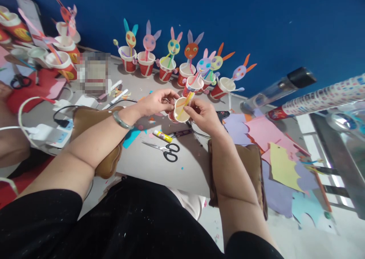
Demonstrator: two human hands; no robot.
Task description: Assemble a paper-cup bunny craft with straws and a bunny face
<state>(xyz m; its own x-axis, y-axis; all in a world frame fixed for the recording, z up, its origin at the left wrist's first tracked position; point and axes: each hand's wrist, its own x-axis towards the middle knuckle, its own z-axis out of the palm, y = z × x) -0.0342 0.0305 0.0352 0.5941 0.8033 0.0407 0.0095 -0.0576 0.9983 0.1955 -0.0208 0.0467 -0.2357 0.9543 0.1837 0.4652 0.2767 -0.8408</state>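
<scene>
Both hands held one paper cup (181, 112) above the surface (159, 164) — the left hand (155, 102) gripped its rim, the right hand (203, 115) pinched a yellow straw (186, 100) poking from its mouth. Scissors (167, 150) and a glue stick (162, 136) lay just below — finished bunny cups (173, 63) lined the blue wall (256, 19).

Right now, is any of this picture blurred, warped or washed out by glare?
Head view: a pixelated patch hides something left of the row of red paper cups with paper bunny heads; wide-angle distortion tilts the grey table; glare whitens the metal frame at right; both hands and the tilted paper cup look sharp.
</scene>
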